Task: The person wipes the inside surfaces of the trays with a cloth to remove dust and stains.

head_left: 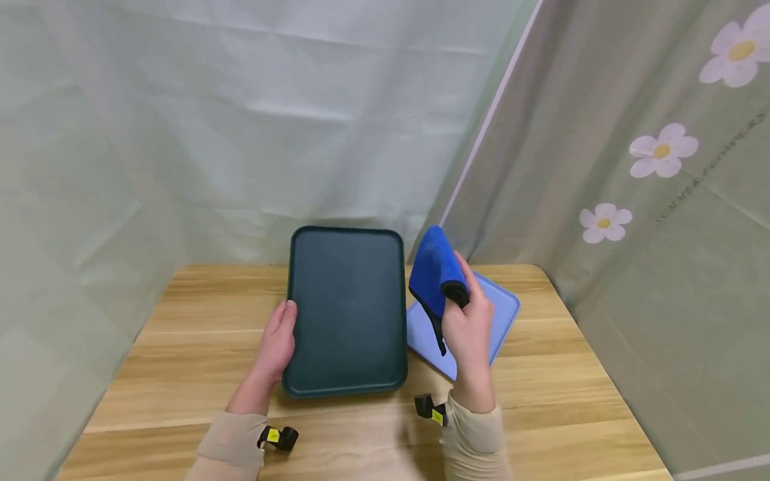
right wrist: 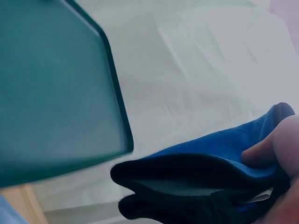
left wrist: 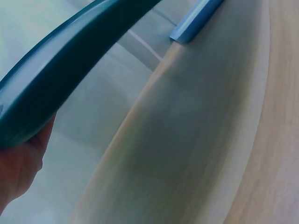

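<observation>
By the left hand [head_left: 279, 344], the left rim of a dark green rectangular tray [head_left: 345, 310] is gripped above the wood-grain surface [head_left: 198, 347]. Right of this tray, a folded blue black-edged cloth [head_left: 432, 267] is clasped by the right hand [head_left: 472, 327], and a light blue rectangular tray [head_left: 504, 306] is seen on the surface.

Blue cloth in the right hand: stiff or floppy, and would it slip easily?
The blue cloth is probably floppy, since a black-edged corner droops beside the right hand. It likely won't slip easily: its surface looks matte, not glossy.
</observation>
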Motion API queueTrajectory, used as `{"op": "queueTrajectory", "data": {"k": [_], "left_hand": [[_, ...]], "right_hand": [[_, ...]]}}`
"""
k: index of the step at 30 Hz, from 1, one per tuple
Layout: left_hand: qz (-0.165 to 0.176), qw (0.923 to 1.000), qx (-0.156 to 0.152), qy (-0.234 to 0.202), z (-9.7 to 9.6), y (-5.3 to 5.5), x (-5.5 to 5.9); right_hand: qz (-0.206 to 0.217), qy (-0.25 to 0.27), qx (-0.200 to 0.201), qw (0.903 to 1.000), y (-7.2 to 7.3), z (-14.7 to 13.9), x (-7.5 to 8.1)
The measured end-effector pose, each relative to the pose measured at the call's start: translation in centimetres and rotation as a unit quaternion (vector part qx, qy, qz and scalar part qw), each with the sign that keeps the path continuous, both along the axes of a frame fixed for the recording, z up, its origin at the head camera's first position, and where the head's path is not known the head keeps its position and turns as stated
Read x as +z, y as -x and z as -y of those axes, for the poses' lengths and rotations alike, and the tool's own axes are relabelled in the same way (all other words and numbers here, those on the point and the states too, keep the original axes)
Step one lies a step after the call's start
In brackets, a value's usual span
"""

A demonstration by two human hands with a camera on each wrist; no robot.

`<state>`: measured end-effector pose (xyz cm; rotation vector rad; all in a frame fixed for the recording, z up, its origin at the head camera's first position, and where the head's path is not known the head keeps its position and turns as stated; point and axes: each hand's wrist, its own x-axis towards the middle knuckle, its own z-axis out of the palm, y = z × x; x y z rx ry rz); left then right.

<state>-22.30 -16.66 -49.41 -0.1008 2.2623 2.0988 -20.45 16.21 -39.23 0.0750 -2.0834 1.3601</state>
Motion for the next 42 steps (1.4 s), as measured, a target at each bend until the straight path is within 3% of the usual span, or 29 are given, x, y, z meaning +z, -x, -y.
{"op": "queueTrajectory", "data": {"k": [8, 13, 18, 24, 31, 36, 42], "left_hand": [[0.003, 1.0, 0.0, 0.006, -1.2, -0.1, -0.9], [-0.009, 1.0, 0.001, -0.001, -1.7, -0.1, -1.1], [-0.031, 0.9994, -0.015, -0.002, -1.8, -0.7, -1.0], [-0.054, 0.9981, -0.026, -0.013, -2.3, -1.0, -1.0], [-0.075, 0.9966, -0.032, 0.01, -3.1, -1.1, -0.3], [-0.062, 0.9972, -0.029, 0.028, -3.7, -1.3, -0.2], [-0.079, 0.9958, -0.026, 0.037, -4.1, -1.4, 0.3]], "right_hand": [[-0.011, 0.044, -0.008, 0.9989, 0.4, 1.2, -0.1], [-0.059, 0.026, -0.015, 0.9978, 0.9, 2.4, -0.4], [-0.094, 0.008, -0.002, 0.9955, 0.9, 4.1, -1.0], [-0.111, -0.034, 0.025, 0.9929, 1.5, 5.9, -2.1], [-0.067, -0.098, 0.081, 0.9896, 2.0, 7.8, -3.0], [-0.051, -0.121, 0.134, 0.9823, 1.9, 8.7, -3.3], [-0.066, -0.16, 0.168, 0.9705, 2.1, 8.9, -3.1]]}}
